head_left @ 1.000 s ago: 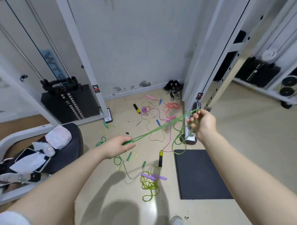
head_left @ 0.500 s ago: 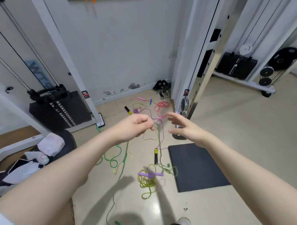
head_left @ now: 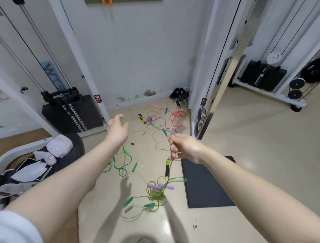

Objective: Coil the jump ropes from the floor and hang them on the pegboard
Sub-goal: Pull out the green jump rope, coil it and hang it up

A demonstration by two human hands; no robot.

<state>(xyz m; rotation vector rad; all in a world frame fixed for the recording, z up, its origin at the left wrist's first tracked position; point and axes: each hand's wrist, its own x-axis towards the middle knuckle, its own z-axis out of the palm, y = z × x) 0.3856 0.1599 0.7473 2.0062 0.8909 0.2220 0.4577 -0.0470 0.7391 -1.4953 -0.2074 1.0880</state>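
My right hand (head_left: pixel 183 147) is closed on a thin green jump rope (head_left: pixel 170 166). The rope hangs from my fist to the floor, where its green handles (head_left: pixel 149 205) lie. Up and to the left, my left hand (head_left: pixel 117 131) has its fingers spread; I make out nothing in it, only a faint green blur at the fingertips. Several other ropes lie tangled on the floor: a red one (head_left: pixel 178 115), a yellow-green one with purple handles (head_left: pixel 160 186) and a dark green one (head_left: pixel 121 166). The pegboard's lower edge (head_left: pixel 124 0), with something orange on it, shows at the top.
A black mat (head_left: pixel 204 183) lies on the floor under my right arm. A white rack upright (head_left: pixel 216 69) stands to the right of the ropes, and a weight stack (head_left: pixel 72 112) to their left. A bench with a phone and cloths (head_left: pixel 34 166) is at lower left.
My hands met in the middle and the green rope passed to my right hand, which closed on it. My left hand let go and swung up and to the left. The view tilted upward.
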